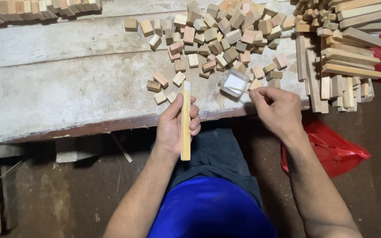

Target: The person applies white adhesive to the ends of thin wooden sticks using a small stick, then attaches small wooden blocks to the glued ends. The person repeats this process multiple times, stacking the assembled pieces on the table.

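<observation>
I see the worn white table (67, 88) filling the upper view. At its right end lies a heap of long wooden slats (345, 53), part overhanging the edge. At top centre a spread of small wooden blocks (225, 35) covers the table, with a few strays nearer the front edge. A red plastic bag (336, 147) lies on the dirt floor below. My left hand (177, 125) is closed around a wooden stick (185, 121), held upright over the table edge, its top end coated white. My right hand (276, 108) pinches a thin applicator stick (239, 90), its tip in a small clear cup of white glue (234, 82) on the table, just beside the blocks.
</observation>
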